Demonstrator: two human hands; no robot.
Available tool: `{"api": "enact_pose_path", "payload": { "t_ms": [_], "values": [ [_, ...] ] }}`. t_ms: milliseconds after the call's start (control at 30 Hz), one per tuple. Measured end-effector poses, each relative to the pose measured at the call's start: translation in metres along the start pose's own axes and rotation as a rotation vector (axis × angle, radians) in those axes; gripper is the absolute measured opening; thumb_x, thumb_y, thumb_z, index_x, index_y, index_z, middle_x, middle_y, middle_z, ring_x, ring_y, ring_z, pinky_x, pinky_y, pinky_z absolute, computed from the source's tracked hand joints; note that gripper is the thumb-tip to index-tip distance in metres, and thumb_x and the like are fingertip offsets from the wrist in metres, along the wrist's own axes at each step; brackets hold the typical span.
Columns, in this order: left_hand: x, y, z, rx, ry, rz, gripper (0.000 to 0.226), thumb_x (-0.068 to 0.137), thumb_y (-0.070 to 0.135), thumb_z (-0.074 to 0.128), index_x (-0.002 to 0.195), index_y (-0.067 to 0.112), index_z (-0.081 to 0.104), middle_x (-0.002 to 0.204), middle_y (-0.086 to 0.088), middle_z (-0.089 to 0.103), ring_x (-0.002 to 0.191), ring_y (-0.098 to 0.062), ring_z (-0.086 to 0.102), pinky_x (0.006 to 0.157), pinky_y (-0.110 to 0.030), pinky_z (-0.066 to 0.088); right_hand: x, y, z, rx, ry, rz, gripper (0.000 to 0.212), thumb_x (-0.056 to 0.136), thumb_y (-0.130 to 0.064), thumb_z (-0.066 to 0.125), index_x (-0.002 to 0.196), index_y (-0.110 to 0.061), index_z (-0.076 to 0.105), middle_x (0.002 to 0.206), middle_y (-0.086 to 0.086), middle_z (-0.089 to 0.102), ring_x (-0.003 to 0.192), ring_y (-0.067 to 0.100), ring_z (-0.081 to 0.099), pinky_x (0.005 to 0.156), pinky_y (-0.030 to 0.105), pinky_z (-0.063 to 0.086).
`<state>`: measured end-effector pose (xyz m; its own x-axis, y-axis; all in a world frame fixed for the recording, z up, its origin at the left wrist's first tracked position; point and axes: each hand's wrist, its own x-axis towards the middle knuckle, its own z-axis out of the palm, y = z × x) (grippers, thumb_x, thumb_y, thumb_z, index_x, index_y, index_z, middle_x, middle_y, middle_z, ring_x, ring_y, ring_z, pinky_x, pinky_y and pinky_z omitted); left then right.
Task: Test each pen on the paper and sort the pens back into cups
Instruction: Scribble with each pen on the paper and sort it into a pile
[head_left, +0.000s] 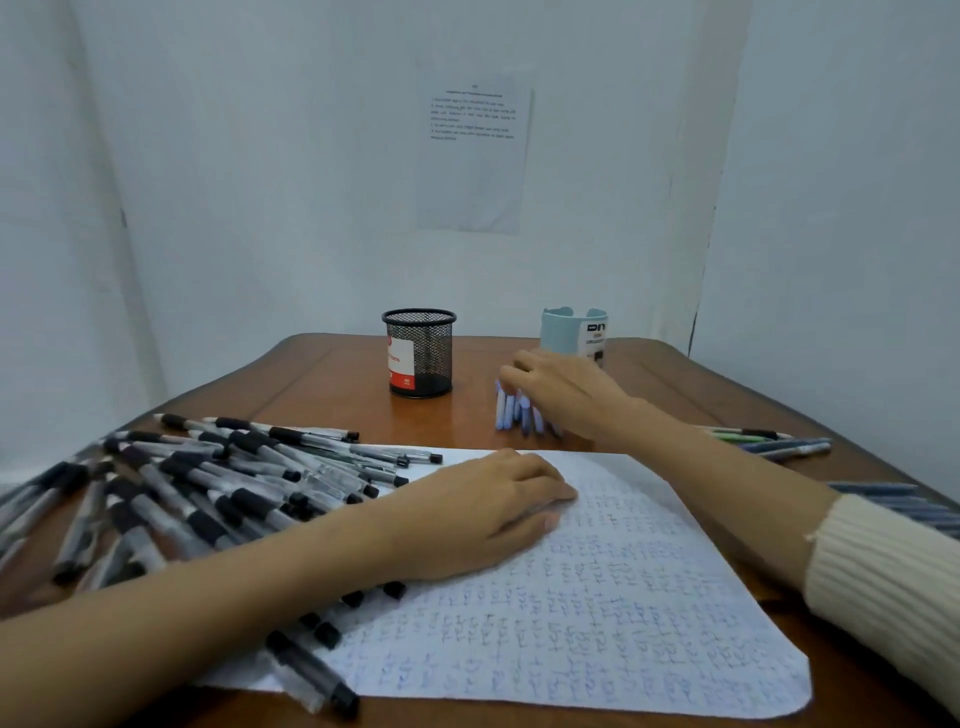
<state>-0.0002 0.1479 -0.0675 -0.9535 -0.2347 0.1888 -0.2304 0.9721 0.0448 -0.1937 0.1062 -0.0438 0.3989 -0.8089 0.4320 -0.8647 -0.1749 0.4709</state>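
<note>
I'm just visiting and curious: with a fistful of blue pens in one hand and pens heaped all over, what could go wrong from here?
1. The right hand grips a whole bundle of blue pens at once; a few might slip and scatter before reaching the light blue cup.
2. The black pens lie heaped beside and partly under the left forearm; shifting that arm may roll some off the table.
3. The loose pens near the right edge could be swept off by the sleeve.
</note>
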Motion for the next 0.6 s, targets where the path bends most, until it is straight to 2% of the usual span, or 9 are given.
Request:
{"api": "enact_pose_path", "payload": {
  "t_ms": [133,233,367,467,600],
  "values": [
    [0.0,0.002,-0.001,0.003,0.002,0.002,0.042,0.102,0.033,0.03,0.14,0.021,0.039,0.14,0.005,0.041,0.125,-0.006,0.035,0.106,-0.023,0.029,0.037,-0.009,0.016,-0.042,-0.039,-0.026,0.024,0.098,-0.015,0.04,0.12,-0.014,0.049,0.123,0.004,0.053,0.11,0.02,0.048,0.069,0.025,0.038],
    [-0.001,0.003,-0.001,0.004,-0.002,-0.001,0.042,0.102,0.031,0.031,0.141,0.018,0.039,0.141,0.002,0.042,0.126,-0.009,0.036,0.104,-0.023,0.028,0.048,-0.016,0.027,-0.079,-0.145,-0.017,0.028,0.099,-0.013,0.036,0.123,-0.012,0.05,0.123,0.006,0.053,0.114,0.022,0.046,0.076,0.03,0.043],
    [-0.002,0.002,-0.001,0.012,0.008,0.002,0.042,0.102,0.031,0.03,0.141,0.019,0.04,0.14,0.002,0.043,0.125,-0.009,0.037,0.105,-0.024,0.03,0.049,-0.015,0.028,-0.041,-0.192,0.014,0.031,0.099,-0.014,0.039,0.127,-0.015,0.05,0.123,0.007,0.051,0.115,0.022,0.046,0.078,0.03,0.042],
    [-0.002,0.002,-0.001,0.013,0.008,0.001,0.042,0.102,0.031,0.03,0.141,0.019,0.039,0.14,0.003,0.043,0.125,-0.009,0.036,0.104,-0.023,0.029,0.046,-0.011,0.02,0.071,-0.17,0.082,0.035,0.096,-0.009,0.041,0.128,-0.018,0.05,0.125,0.007,0.051,0.116,0.023,0.046,0.08,0.033,0.042],
    [-0.002,0.001,-0.001,0.007,-0.002,-0.002,0.042,0.102,0.033,0.03,0.141,0.021,0.039,0.14,0.005,0.042,0.125,-0.006,0.035,0.104,-0.02,0.027,0.043,-0.001,0.004,0.164,-0.12,0.176,0.04,0.09,-0.001,0.041,0.122,-0.021,0.056,0.117,0.006,0.055,0.112,0.022,0.048,0.072,0.03,0.036]
  ]
}}
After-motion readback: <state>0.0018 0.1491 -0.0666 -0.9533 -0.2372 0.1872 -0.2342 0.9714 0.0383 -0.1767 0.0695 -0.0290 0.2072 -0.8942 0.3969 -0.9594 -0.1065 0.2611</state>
